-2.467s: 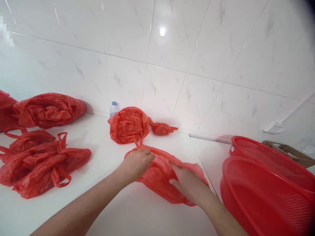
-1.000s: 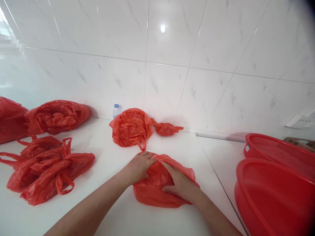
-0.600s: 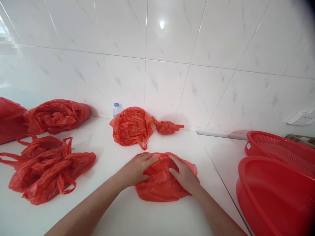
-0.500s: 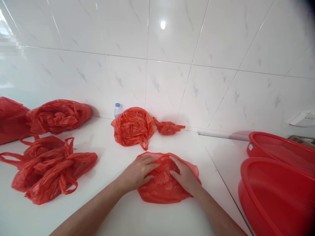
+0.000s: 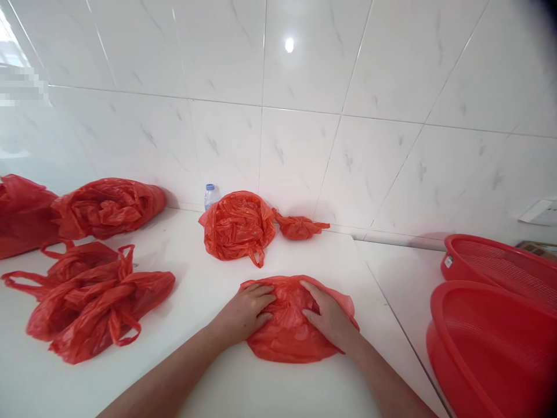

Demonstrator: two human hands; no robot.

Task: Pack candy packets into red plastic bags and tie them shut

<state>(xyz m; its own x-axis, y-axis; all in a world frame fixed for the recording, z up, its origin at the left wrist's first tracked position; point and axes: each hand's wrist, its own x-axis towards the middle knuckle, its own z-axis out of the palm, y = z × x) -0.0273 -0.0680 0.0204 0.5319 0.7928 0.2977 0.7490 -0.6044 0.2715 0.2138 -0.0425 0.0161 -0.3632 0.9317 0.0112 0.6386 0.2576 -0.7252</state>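
Observation:
A crumpled red plastic bag (image 5: 293, 337) lies on the white table in front of me. On its left side rests my left hand (image 5: 246, 310), palm down, fingers stretched over the plastic and thumb apart. Against the right side lies my right hand (image 5: 333, 316), its fingers extended and the thumb spread towards the bag's middle. Both hands press on the bag without gripping it; my palms are hidden. Just behind it sits a bundled red bag (image 5: 238, 226) with a loop handle hanging forward, and beside that a small knotted red bag (image 5: 302, 227).
To the left is a heap of red bags with handles (image 5: 93, 302). Behind it lie a stuffed red bag (image 5: 113, 203) and another red bag (image 5: 26, 217). A small bottle (image 5: 211, 196) stands by the tiled wall. Red plastic baskets (image 5: 491, 337) stand at the right.
My left hand's fingers have drawn slightly closer together on the bag. The whole view has shifted a little; the other bags and baskets keep their places.

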